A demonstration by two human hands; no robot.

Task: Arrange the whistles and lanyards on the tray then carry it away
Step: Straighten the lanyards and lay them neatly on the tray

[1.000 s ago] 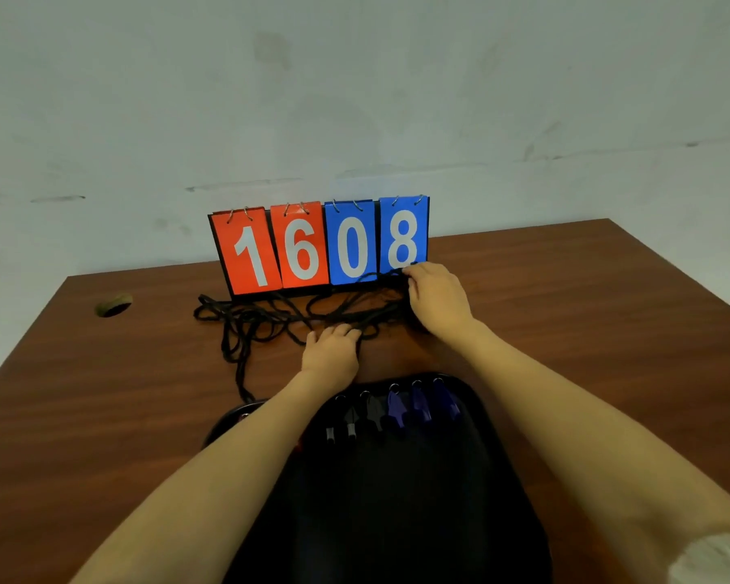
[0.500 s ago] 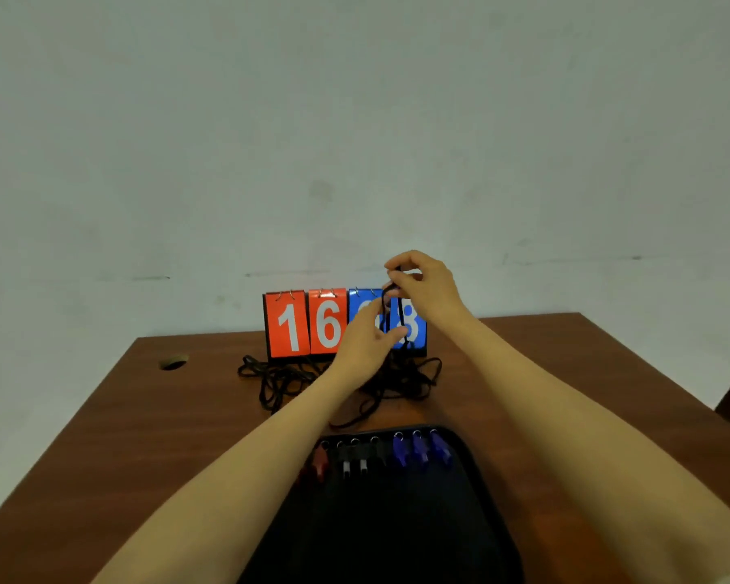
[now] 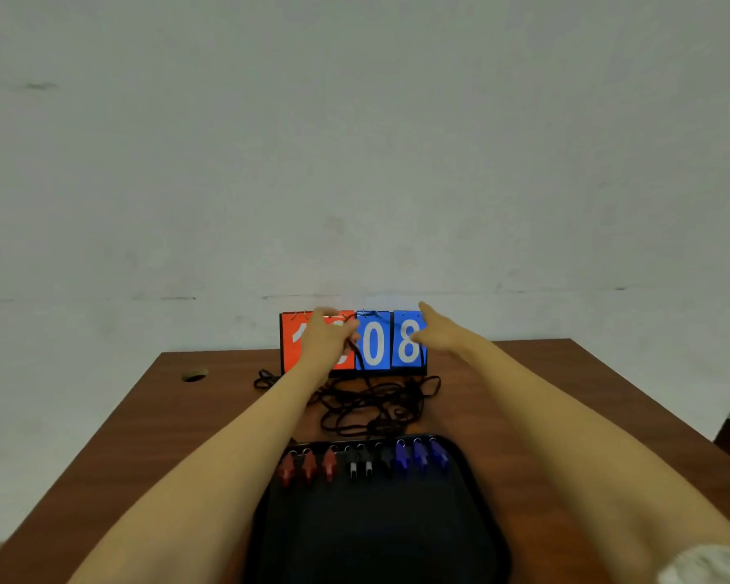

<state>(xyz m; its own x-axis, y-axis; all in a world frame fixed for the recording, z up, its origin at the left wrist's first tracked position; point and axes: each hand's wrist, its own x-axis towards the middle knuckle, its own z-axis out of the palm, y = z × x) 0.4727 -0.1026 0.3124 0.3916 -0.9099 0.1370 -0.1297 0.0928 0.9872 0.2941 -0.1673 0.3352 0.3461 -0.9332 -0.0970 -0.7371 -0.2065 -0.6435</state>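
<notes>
Both hands are reaching out over the far side of the table [image 3: 144, 436]. Left hand [image 3: 327, 341] is pinching 1 strand of the lanyards [image 3: 376, 404] in curled fingers and lifting it, probably to tease it out of the pile. These are thin, limp black cords lying tangled on the wood between tray and scoreboard. Right hand [image 3: 439, 333] is spreading flat, fingers straight, gripping nothing I can make out, perhaps readying to catch the strand. Nearer, the whistles [image 3: 367, 465] are lying in 1 row along the far edge of the tray [image 3: 475, 482], sorted as 3 red, 3 black and 3 blue. They are small moulded plastic pieces with metal rings. This smooth black tray with rounded corners is showing bare floor, likely room for the cords. Behind, the scoreboard [image 3: 374, 345] is standing upright with glossy red and blue flip cards.
</notes>
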